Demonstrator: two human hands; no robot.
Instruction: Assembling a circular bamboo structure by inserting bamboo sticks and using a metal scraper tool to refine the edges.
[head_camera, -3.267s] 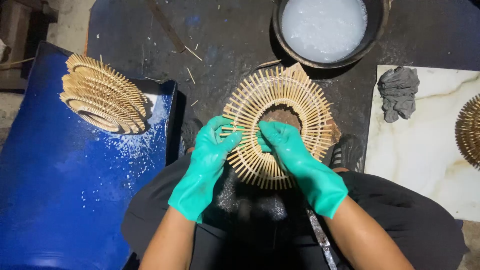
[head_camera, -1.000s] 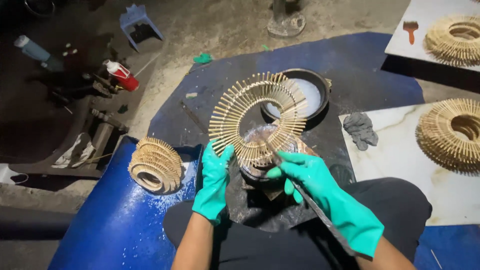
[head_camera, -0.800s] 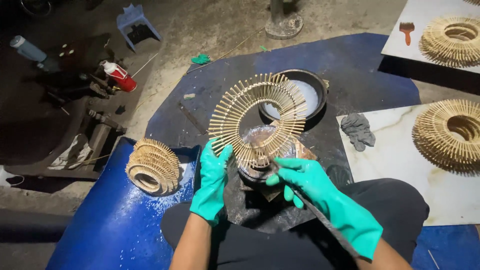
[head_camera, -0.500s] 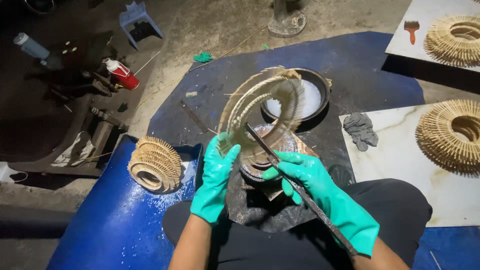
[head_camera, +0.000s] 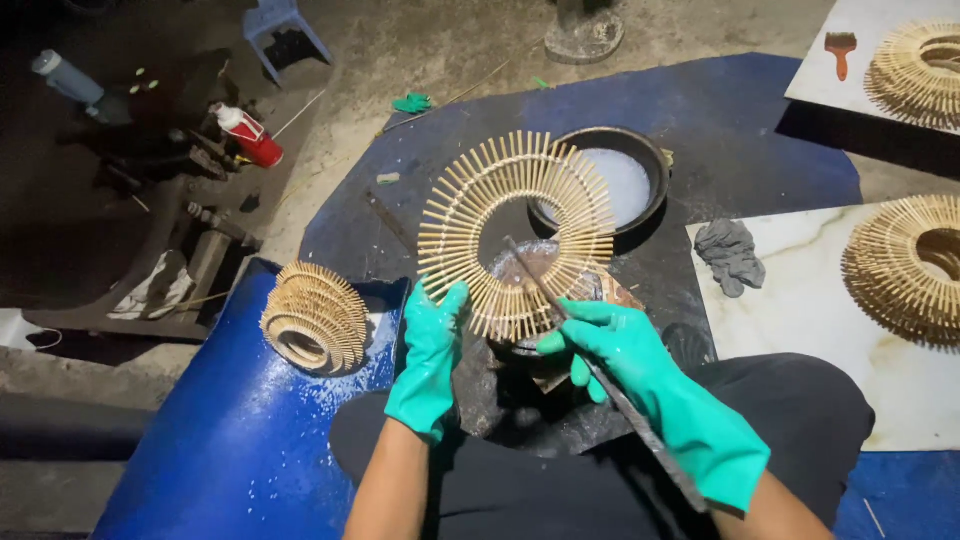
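- I see teal-green rubber gloves on my left hand (head_camera: 432, 352) and right hand (head_camera: 628, 352).
- The round ring of radiating bamboo sticks (head_camera: 515, 232) is pale straw-yellow.
- The round metal basin (head_camera: 612, 182) is black, its liquid milky white.
- The plastic sheet (head_camera: 215, 440) is deep blue, flecked white.
- The marble slab (head_camera: 815, 325) is white with brownish veins.
- The crumpled rag (head_camera: 730, 255) is grey.
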